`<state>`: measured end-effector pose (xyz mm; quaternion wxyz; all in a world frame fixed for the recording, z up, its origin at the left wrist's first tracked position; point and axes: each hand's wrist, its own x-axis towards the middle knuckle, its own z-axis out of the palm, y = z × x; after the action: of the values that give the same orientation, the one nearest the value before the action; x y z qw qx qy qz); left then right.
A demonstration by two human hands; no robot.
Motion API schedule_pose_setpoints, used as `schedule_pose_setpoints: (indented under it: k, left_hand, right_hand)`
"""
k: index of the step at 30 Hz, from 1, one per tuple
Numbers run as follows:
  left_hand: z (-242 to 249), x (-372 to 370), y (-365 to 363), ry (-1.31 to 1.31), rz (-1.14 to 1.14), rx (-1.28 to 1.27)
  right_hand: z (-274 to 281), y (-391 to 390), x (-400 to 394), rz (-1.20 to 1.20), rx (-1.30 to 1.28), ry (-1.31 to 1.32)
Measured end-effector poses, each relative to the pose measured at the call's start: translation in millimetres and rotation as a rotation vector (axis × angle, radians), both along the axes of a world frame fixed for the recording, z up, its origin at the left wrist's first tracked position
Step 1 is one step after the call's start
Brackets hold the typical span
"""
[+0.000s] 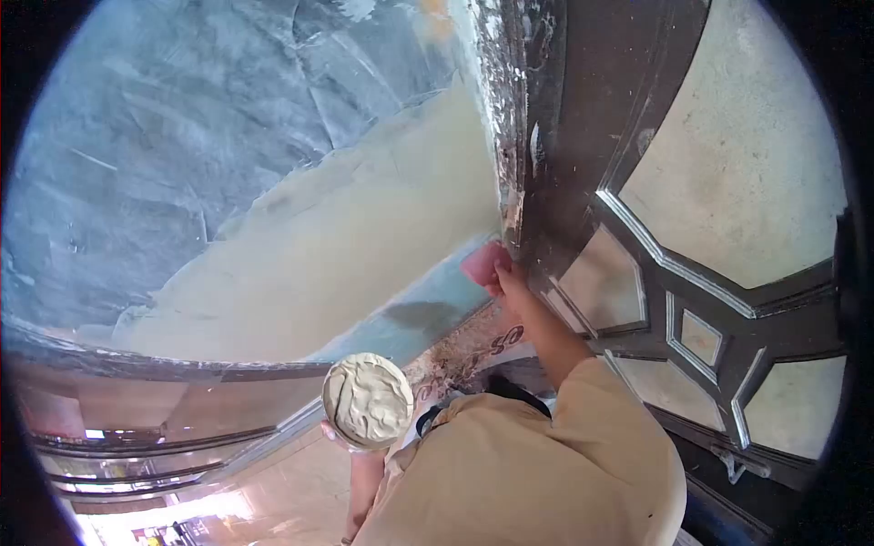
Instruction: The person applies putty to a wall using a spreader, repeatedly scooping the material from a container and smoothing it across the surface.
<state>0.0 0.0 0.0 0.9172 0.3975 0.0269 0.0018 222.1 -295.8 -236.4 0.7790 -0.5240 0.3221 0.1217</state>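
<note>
My right hand (507, 276) grips a flat pink putty spreader (482, 263) and presses it to the lower wall, close to the corner by the dark frame. My left hand (333, 437) supports a round tub (362, 447) from its side and underneath; most of those fingers are hidden. Thick cream putty (367, 400) with ridges on its surface fills the tub. A broad smooth cream putty layer (364, 246) covers the lower part of the blue-grey wall (200, 100). Below it runs a pale blue strip (428, 300), where a shadow falls.
A dark panelled door or gate (601, 109) with pale inset panels stands close on the right, with a latch (737, 464) low down. The flaking post (505, 100) borders the wall. Crumbs and debris (451, 364) lie on a printed sheet (505, 338) at the wall's foot.
</note>
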Motion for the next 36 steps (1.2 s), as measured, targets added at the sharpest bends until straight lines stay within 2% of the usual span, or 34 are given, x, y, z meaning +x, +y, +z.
schedule_pose_setpoints:
  k: [2,3,5,8,11,13,15,16,17,18,19,21,25,27,29,30,31,32,33,35,36]
  left_hand:
    - [7,-4,4,0.019,0.049,-0.002]
    - [0,4,-11,0.009,0.048,-0.017]
    - [9,2,-15,0.113,0.119,0.032]
    - [12,4,-16,0.083,0.057,-0.003]
    - [11,6,-16,0.094,0.068,-0.005]
    - [9,3,-15,0.117,0.097,0.007]
    - [7,2,-13,0.053,0.068,0.031]
    - [7,3,-14,0.051,0.072,0.042]
    - [9,5,-15,0.048,0.073,0.041]
    - [11,6,-19,0.033,0.045,0.031]
    - [13,6,-20,0.02,0.016,0.024]
    - [10,5,-18,0.047,0.053,0.027]
    - [11,7,-18,0.045,0.037,0.042]
    - [11,4,-17,0.031,0.021,0.047]
    - [10,5,-14,0.084,0.019,0.069]
    - [6,4,-12,0.079,0.019,0.066]
    - [-1,2,-9,0.108,0.085,0.029]
    - [-7,2,-7,0.136,0.154,-0.007]
    - [-12,4,-4,0.132,0.162,-0.009]
    - [-16,8,-1,-0.015,0.028,-0.027]
    - [-10,5,-8,0.033,0.066,-0.06]
  right_hand:
    - [-9,8,-16,-0.014,0.126,-0.01]
    - [-2,-9,-7,-0.014,0.111,-0.02]
    - [42,-2,-12,0.022,0.196,-0.188]
    - [90,2,9,0.023,0.152,-0.297]
    - [100,2,31,0.038,0.081,-0.315]
    - [66,-6,32,0.029,0.06,-0.292]
    - [9,-14,24,0.07,-0.028,-0.075]
    - [-6,-11,13,0.07,-0.027,-0.076]
    - [-18,-8,-1,0.061,0.091,-0.123]
    - [-22,-7,-7,0.053,0.208,-0.168]
    - [-8,-3,-8,0.056,0.209,-0.166]
    - [50,11,-9,0.004,0.163,-0.255]
    - [87,15,28,0.034,0.054,-0.334]
    - [62,12,31,-0.002,0.047,-0.351]
    - [35,2,18,-0.022,-0.045,-0.121]
    - [12,0,12,-0.057,0.042,-0.035]
    - [-11,-1,-4,-0.072,0.026,-0.045]
    - [-9,1,-24,-0.083,0.012,-0.055]
    - [-26,3,-40,-0.044,0.017,-0.08]
    - [-37,5,-64,0.007,0.021,-0.109]
    - [-21,3,-77,0.116,-0.01,-0.181]
